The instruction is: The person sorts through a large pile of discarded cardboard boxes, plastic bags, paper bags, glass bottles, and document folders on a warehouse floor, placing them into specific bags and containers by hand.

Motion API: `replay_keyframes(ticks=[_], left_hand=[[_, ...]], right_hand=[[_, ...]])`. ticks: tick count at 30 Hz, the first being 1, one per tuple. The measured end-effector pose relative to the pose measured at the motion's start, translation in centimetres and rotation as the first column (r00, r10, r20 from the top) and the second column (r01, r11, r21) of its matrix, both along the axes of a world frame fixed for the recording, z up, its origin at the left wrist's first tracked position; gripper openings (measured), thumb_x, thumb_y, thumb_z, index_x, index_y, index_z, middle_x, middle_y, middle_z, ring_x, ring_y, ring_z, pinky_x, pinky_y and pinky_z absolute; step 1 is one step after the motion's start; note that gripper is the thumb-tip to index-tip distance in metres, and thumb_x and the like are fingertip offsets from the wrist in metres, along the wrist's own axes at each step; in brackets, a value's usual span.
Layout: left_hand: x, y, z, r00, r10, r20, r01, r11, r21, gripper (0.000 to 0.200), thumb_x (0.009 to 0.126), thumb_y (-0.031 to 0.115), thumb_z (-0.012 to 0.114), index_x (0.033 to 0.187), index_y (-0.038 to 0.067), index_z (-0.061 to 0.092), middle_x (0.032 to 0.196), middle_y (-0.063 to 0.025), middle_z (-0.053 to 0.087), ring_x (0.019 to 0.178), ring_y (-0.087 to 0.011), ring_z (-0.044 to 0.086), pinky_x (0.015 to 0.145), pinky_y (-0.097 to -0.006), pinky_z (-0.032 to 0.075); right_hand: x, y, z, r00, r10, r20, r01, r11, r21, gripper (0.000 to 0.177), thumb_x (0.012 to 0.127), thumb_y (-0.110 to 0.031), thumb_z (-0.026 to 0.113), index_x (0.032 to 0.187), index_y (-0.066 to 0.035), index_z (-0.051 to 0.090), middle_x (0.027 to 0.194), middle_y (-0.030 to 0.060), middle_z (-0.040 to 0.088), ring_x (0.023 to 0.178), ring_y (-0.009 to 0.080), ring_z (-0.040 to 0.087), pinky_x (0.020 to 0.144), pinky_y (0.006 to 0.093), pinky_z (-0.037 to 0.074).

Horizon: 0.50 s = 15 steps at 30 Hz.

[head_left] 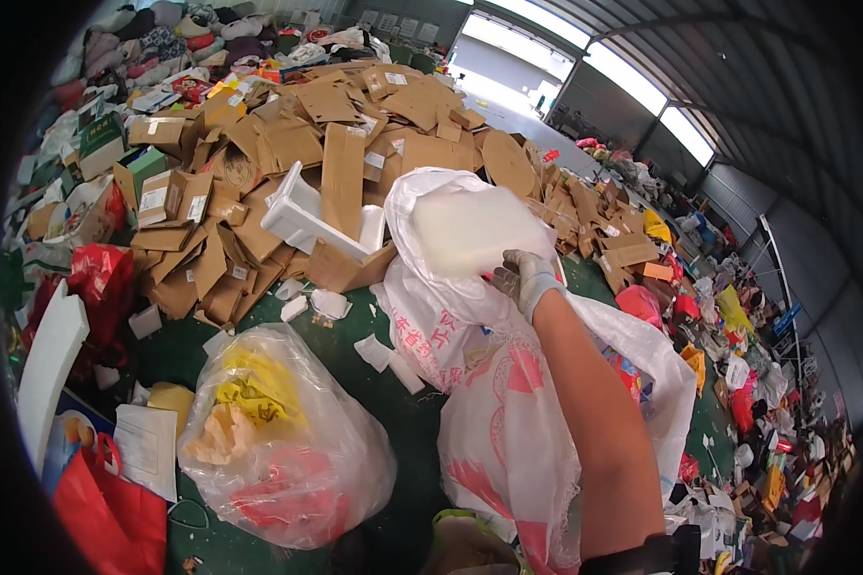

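Observation:
My right hand (529,280), in a light glove with dark fingertips, reaches up from the lower right. Its fingers are slightly apart at the lower right edge of a whitish, translucent block (479,230). That block lies in the mouth of a white woven sack (422,321) with red print. Beneath my forearm is another white sack (508,422) with red markings, and coloured items show in an opening on its right. A clear plastic bag (288,441) holding yellow, red and peach-coloured material stands to the left. My left hand is out of view.
Flattened cardboard (340,177) is heaped behind the sacks, with a white foam tray (321,225) at its front. White foam scraps (388,362) lie on the green floor. A red bag (110,508) sits lower left. Mixed waste (738,374) runs along the right.

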State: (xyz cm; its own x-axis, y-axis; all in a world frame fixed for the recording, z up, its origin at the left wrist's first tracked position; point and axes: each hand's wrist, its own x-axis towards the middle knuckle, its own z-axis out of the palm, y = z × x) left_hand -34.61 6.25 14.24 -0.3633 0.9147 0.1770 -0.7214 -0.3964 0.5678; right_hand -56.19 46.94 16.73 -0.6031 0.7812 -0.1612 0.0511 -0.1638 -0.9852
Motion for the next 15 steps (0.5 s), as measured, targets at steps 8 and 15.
replay_keyframes(ticks=[8,15], left_hand=[[5.4,0.5,-2.3,0.984,0.014,-0.18,-0.038,0.99,-0.133,0.04,0.088,0.008,0.055,0.125,0.002,0.042,0.104,-0.0119,0.06,0.092,-0.0177,0.06,0.085,-0.0319,0.047],[10.6,-0.6,-1.1,0.839,0.025,-0.544,-0.219,0.93,-0.295,0.04,0.09,0.019,0.049,0.124,0.0,0.044,0.096,-0.0112,0.061,0.076,-0.0128,0.06,0.068,-0.0234,0.047]], right_hand=[[29.9,-11.8,4.7,0.971,0.22,0.096,-0.215,0.618,0.756,0.044,0.085,-0.001,0.055,0.127,-0.001,0.044,0.12,0.0101,0.054,0.101,0.0152,0.056,0.087,0.0278,0.045],[70.4,-21.8,-3.7,0.772,-0.62,0.141,0.278,0.528,0.802,0.031,0.085,0.0,0.054,0.116,-0.003,0.056,0.1,0.0048,0.063,0.087,0.0101,0.058,0.076,0.0239,0.047]])
